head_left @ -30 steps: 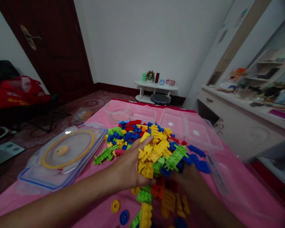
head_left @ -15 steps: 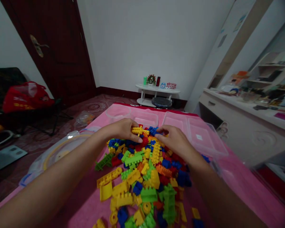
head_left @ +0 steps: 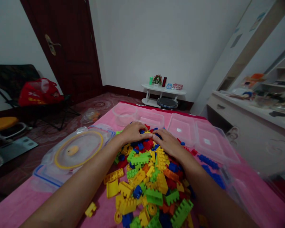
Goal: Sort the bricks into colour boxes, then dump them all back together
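A heap of plastic building bricks (head_left: 139, 177) in yellow, green, blue, red and orange covers the middle of the pink cloth. At its far side, my left hand (head_left: 134, 132) lies over the bricks, thumb stretched out and fingers curved downward. My right hand (head_left: 167, 142) rests opposite, its thumb and fingers apart around some blue bricks (head_left: 158, 135). The two thumb tips meet or nearly meet above the heap. Several fingertips are hidden among the bricks, and I see no brick lifted by either hand.
Clear plastic boxes (head_left: 180, 129) stand along the far right edge, with a round clear tub (head_left: 124, 114) at the far left. Box lids (head_left: 78, 150) are stacked on the left. Long blue bricks (head_left: 207, 161) lie to the right. A single yellow brick (head_left: 90, 209) sits near the front left.
The yellow piece in my left hand's fingers no longer shows there. Both hands have come closer together, and green bricks at the front right have shifted. The view has swung left.
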Demonstrator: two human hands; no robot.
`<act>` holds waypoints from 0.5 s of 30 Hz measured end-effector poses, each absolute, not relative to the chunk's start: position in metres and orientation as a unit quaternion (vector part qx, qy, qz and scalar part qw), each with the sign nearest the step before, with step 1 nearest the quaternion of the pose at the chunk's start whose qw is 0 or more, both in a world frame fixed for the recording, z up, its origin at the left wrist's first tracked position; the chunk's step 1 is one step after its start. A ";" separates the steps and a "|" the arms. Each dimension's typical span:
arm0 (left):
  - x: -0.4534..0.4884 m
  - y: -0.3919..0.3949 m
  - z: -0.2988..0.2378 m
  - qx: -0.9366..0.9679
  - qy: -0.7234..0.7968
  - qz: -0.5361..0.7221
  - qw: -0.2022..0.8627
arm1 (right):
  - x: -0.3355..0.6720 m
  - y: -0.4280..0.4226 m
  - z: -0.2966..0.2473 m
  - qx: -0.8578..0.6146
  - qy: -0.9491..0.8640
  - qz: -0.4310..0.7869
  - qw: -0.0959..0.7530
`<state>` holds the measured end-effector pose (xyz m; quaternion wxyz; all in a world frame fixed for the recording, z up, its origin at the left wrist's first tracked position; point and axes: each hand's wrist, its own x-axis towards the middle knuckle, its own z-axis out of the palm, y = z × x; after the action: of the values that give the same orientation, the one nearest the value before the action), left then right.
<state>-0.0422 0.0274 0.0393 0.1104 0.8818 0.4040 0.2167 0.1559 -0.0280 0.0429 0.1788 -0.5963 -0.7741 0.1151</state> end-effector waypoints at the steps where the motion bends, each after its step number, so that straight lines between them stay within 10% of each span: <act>1: -0.041 0.026 0.041 0.881 0.405 0.212 0.119 | 0.156 -0.032 0.046 -0.594 -0.774 0.121 0.182; 15: -0.041 -0.029 0.083 0.897 0.341 0.061 0.274 | 0.163 -0.148 0.077 -0.557 -0.784 0.171 0.215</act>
<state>-0.0406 -0.0290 0.0826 0.2741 0.8970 0.3414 0.0612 0.1627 -0.1478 0.0773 0.2146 -0.5574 -0.7835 0.1714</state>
